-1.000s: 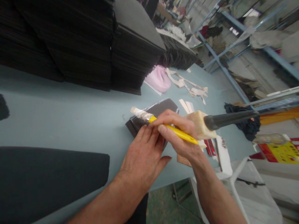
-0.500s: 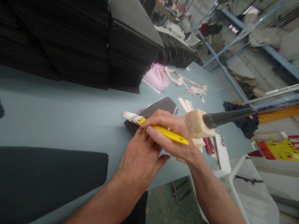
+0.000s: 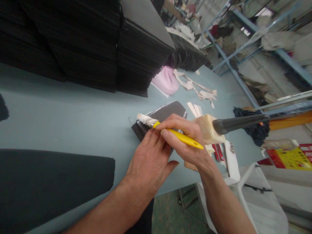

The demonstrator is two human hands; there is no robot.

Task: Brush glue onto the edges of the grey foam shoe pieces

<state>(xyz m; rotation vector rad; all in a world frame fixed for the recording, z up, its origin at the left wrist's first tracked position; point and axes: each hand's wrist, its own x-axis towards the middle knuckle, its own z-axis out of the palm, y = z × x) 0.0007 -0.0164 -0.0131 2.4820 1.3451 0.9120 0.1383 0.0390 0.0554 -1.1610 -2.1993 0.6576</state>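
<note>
My right hand (image 3: 187, 135) is closed around the yellow handle of a brush (image 3: 179, 136). White paste coats the bristles, which point left over a small dark grey panel (image 3: 168, 109). White smears run along that panel's far edge and its right end. My left hand (image 3: 148, 154) lies with its fingers stretched out on the near side of the panel, thumb apart. Its fingertips are partly hidden beneath my right hand. Just right of my hands, a cream-coloured container (image 3: 207, 126) has a dark handle (image 3: 239, 123) sticking out of it.
Tall stacks of dark panels (image 3: 92, 48) stand along the back of the pale blue table (image 3: 73, 120). Pink cloth (image 3: 167, 81) and cream strips (image 3: 195, 87) lie beyond the panel. A large dark piece (image 3: 56, 188) covers the front left. A white box (image 3: 232, 162) sits at the right edge.
The brush and my right hand have shifted slightly right, so the bristle tip is now over the panel's edge instead of past it. My left hand stays on the panel.
</note>
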